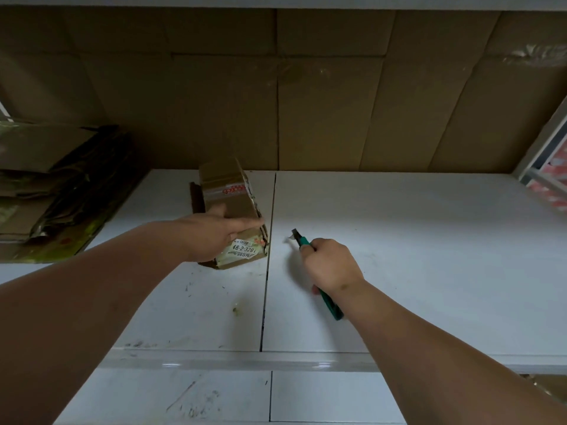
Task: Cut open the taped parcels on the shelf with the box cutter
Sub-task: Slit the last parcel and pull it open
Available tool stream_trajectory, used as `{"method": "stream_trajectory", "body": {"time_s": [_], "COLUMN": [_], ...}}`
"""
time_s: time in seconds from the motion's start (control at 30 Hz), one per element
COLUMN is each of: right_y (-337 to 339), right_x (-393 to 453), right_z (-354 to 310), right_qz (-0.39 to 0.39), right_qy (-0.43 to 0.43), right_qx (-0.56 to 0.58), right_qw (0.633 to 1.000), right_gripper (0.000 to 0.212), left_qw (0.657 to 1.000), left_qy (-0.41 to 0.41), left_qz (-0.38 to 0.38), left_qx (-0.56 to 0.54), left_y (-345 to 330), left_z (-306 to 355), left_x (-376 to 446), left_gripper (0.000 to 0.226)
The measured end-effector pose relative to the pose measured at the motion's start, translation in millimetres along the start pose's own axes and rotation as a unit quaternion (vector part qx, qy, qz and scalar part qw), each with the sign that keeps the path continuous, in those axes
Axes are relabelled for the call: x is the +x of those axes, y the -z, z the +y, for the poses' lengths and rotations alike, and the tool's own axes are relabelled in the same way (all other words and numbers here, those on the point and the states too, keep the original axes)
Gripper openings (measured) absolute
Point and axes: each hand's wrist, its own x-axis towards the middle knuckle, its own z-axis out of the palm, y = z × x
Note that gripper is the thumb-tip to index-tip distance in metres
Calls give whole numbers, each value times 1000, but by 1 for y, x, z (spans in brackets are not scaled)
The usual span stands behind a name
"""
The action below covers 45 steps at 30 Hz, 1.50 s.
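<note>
Parcel shelf (pixel 399 256): white, two panels meeting at a dark seam that runs front to back, scuffed and smudged toward the front lip. Brown cardboard sheets (pixel 306 96) line the back wall behind the seam. Flattened cardboard and dark plastic wrap (pixel 58 191) lie stacked well left of the seam, at the shelf's left end.

One small brown parcel (pixel 236 210) lies just left of the seam, long axis front to back, near edge almost touching the seam. Clear tape with red print crosses its top; a white printed label (pixel 242 250) covers its near end, numbers partly legible. The right-hand edge of the box looks ragged.

Left hand (pixel 211 234): laid over the parcel's near top, fingers extended flat, index finger pointing toward the seam, thumb up along the box. Grip released, pressing only.

Right hand (pixel 331 265): just right of the seam, apart from the parcel, grip clenched round a green box cutter (pixel 303 240). Blade end points toward the seam; handle tail shows below the wrist.
</note>
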Motion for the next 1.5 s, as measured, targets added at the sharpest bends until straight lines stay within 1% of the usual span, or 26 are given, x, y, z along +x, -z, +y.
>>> {"method": "stream_trajectory", "body": {"time_s": [0.1, 0.17, 0.2, 0.23, 0.37, 0.5, 0.57, 0.67, 0.77, 0.87, 0.93, 0.97, 1.03, 1.13, 1.23, 1.3, 1.37, 1.43, 1.5], "right_y": [5, 3, 1, -1, -5, 0, 1, -1, -6, -11, -13, -13, -15, -19, -23, -26, -28, -28, -25], "right_x": [3, 3, 3, 4, 8, 11, 12, 13, 12, 10, 10, 11, 12, 12, 11, 11, 11, 12, 13], "right_z": [4, 7, 7, 8, 9, 12, 14, 14, 11, 6, 1, -2, -7, -15, -27, -34, -40, -43, -45], "right_qz": [-12, -22, -26, -28, -18, 14, 11, 10, 14, 11, 8, 8, 13, 30, 34, 24, 19, 12, -3], "right_qy": [-4, 5, 12, 19, 39, 59, 67, 79, 110, 149, 173, 185, 209, 249, 303, 333, 346, 348, 345], "right_qx": [-19, -49, -69, -89, -164, -241, -263, -253, -231, -239, -241, -242, -252, -262, -282, -317, -341, -354, -355], "right_qw": [1000, 999, 997, 995, 986, 969, 962, 964, 967, 959, 955, 953, 945, 932, 909, 888, 874, 868, 869], "right_gripper": [29, 30, 30, 30, 28, 25, 26, 25, 24, 29, 34, 35, 36, 38, 40, 40, 39, 39, 39], "left_qw": [999, 999, 999, 1000, 998, 999, 998, 993, 991, 991, 993, 994, 995, 998, 997, 998, 998, 998, 998], "left_qy": [-13, -13, -8, -3, 18, 22, 24, 40, 36, 23, 34, 36, 34, 53, 60, 57, 52, 52, 54], "left_qz": [-25, -30, -21, -8, 27, 5, 1, -5, 26, 55, 52, 46, 20, -25, -13, 5, 15, 29, 39], "left_qx": [-16, -37, -31, -15, 46, 34, 62, 113, 130, 116, 99, 97, 86, 1, -36, -42, -28, -13, -10], "left_y": [6, 8, 8, 7, 4, 9, 10, 8, 1, 0, 3, 5, 10, 18, 15, 9, 6, 5, 5], "left_z": [6, 10, 11, 12, 10, 8, 5, -1, -6, -13, -19, -20, -23, -24, -25, -26, -27, -27, -26], "left_x": [3, 4, 6, 8, 13, 13, 12, 10, 9, 8, 6, 5, 2, -2, -3, -3, -4, -4, -3], "left_gripper": [43, 24, 14, 10, 27, 32, 47, 55, 63, 84, 97, 97, 86, 65, 51, 51, 56, 62, 60]}}
